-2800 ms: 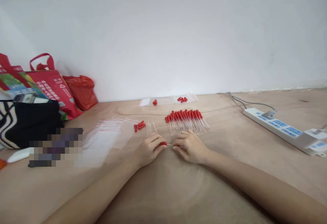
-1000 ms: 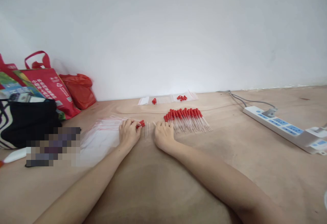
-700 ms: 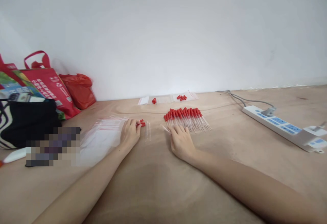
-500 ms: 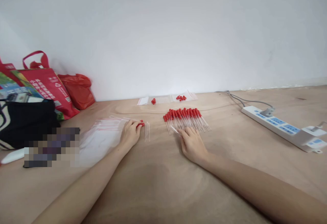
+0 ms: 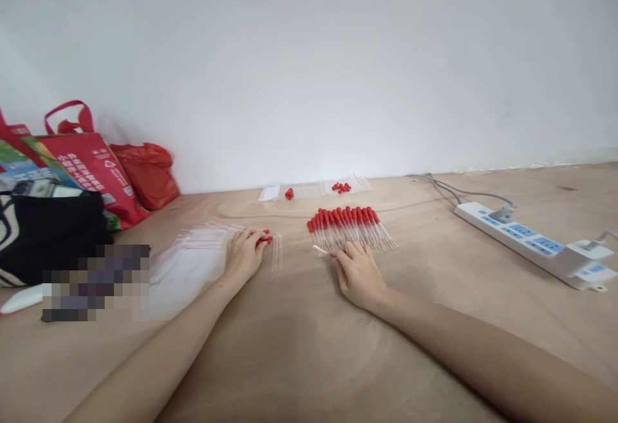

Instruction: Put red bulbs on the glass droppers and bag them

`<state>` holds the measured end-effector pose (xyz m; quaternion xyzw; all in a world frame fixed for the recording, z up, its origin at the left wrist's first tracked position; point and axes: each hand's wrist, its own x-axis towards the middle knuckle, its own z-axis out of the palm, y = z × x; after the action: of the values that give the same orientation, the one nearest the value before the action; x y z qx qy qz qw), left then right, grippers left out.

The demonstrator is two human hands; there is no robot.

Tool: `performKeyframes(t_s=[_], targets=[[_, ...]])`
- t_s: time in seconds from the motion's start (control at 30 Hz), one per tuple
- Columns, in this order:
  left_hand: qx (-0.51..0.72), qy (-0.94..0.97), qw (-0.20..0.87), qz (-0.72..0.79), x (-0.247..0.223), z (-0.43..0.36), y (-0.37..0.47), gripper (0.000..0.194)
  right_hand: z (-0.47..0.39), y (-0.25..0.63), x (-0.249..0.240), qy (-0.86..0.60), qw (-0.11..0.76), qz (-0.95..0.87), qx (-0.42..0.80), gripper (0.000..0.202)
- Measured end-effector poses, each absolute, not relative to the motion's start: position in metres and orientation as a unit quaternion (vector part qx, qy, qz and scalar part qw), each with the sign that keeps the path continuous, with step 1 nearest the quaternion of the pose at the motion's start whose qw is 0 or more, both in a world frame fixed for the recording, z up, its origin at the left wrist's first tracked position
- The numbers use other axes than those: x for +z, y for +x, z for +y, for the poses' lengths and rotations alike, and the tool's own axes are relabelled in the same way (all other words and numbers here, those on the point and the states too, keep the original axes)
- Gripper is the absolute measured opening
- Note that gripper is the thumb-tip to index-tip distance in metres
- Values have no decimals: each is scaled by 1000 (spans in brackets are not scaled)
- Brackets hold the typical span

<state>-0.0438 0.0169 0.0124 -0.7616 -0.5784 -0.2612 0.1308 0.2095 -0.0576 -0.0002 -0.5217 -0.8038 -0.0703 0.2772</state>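
Note:
My left hand (image 5: 245, 255) rests low over the table, its fingertips closed on a red rubber bulb (image 5: 265, 238), with more red showing beside it. Just right of those fingers, a few clear glass tubes (image 5: 277, 252) lie side by side. In the middle, my right hand (image 5: 360, 275) pinches one clear tube (image 5: 320, 251), whose free end points left. Beyond that hand lies a row of glass droppers (image 5: 345, 217), red bulbs away from me and clear stems toward me; my right fingers partly cover some stems.
Clear zip bags (image 5: 193, 255) lie under and left of my left hand. Near the wall is a bag (image 5: 309, 190) with red bulbs and tubes. A white power strip (image 5: 516, 230) lies right; shopping bags (image 5: 91, 172) and a black bag (image 5: 53, 230) stand left.
My right hand has shifted slightly left, and the tube in it now lies flatter and points more to the left. The left hand stays at the red bulbs.

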Motion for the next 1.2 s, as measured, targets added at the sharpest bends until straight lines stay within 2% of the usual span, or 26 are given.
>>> performKeyframes(t_s=[0.17, 0.3, 0.4, 0.6, 0.83, 1.2], targets=[[-257, -751, 159, -587, 16, 16, -45, 11, -55, 208, -1, -504, 293, -811, -45, 22], [-341, -771, 150, -517, 21, 0, -33, 14, -55, 207, 1, -461, 326, -826, -6, 21], [-388, -815, 67, -426, 20, -23, -13, 14, -57, 207, 3, -429, 346, -834, 20, 21], [-384, -828, -82, -401, 11, -47, 14, 16, -59, 208, 6, -420, 337, -842, 23, 19], [-394, -841, -89, -360, 15, -45, 13, 20, -59, 207, 5, -424, 327, -845, 11, 19], [-385, -836, -109, -375, 17, -47, 14, 19, -60, 208, 7, -420, 326, -847, 14, 22]])
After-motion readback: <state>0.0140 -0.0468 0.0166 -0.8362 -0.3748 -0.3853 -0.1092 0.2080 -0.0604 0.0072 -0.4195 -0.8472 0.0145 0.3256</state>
